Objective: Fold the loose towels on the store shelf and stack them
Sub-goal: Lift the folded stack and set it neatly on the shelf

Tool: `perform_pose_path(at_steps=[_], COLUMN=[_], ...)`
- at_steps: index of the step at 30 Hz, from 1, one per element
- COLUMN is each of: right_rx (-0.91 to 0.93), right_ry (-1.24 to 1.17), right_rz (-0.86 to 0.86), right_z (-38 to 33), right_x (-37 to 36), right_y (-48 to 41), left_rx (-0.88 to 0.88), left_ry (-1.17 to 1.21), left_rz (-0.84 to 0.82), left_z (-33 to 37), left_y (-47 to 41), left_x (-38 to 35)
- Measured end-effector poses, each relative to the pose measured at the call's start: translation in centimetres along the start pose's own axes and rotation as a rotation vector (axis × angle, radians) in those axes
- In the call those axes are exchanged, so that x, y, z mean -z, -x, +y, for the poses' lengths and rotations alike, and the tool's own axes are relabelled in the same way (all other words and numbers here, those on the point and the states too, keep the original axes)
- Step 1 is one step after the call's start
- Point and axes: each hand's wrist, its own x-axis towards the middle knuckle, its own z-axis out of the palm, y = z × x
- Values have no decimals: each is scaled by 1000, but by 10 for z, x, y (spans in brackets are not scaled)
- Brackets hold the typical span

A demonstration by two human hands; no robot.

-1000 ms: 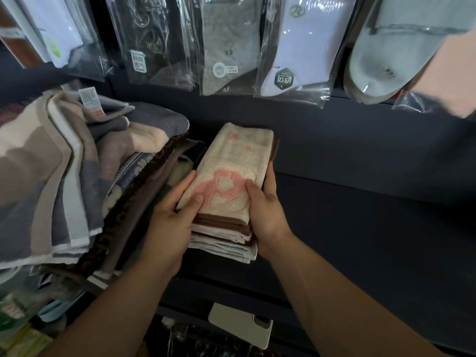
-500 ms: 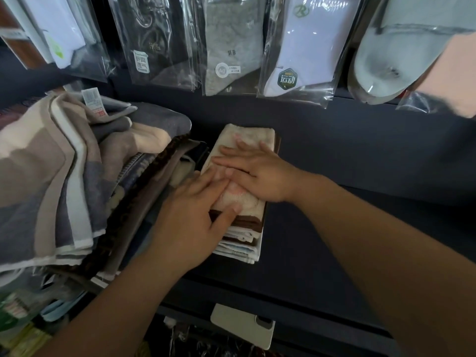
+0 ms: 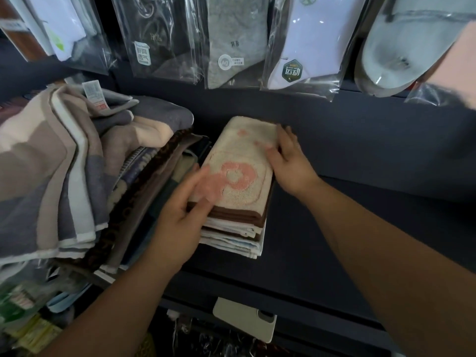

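1. Head view: the stack of folded towels (image 3: 233, 229) sits on the dark shelf (image 3: 347, 240), left of its middle and running from near the front edge towards the back wall.
2. On top of it lies a beige towel with a pink flower pattern (image 3: 242, 161), folded long and narrow; I see brown, white and pale blue layers under it.
3. My left hand (image 3: 180, 222) rests on the near left part of that top towel, fingers fairly straight and loose, gripping nothing; it is a little blurred.
4. My right hand (image 3: 289, 161) lies flat against the stack's right edge towards the back, fingers straight, thumb on the top towel.
5. A pile of loose towels (image 3: 64, 163) in beige, grey and white fills the left end of the shelf, just beside the stack, with a white care label (image 3: 94, 95) sticking up.
6. Bagged socks (image 3: 231, 39) hang in a row above the back wall.
7. A pale card-like tag (image 3: 244, 319) hangs below the front edge.
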Motion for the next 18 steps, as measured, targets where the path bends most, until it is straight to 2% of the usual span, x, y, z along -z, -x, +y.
perform_pose_path(at_steps=[2,3,5,6,8,11,13,14,18], right_rx=[-103,-149,-151,-88,89,197,165,138,100], right_ry=[-337,-512,-737,-762,-676,-313,1,71,78], right_rz=[110,135,119,86,-10,-131,-112,-84,43], right_z=[-8,-12,-15,-13,-10,2,10,11,11], right_x=[-12,-20,-37,-45,-53,-50,-51,-53,-55], right_y=[38,59,100,119,142,147,141,139,127], left_rx=[173,197,191,178,118,71,88,95,3], left_ry=[338,433,524,538,447,37,-212,-268,-295], left_rz=[74,93,103,92,33,-102,-130,-118,-50], left_z=[2,0,-5,-8,-17,-34,-41,-42,-40], left_y=[1,1,5,9,18,31,36,38,30], left_x=[-2,-3,-7,-8,-3,14,19,19,18])
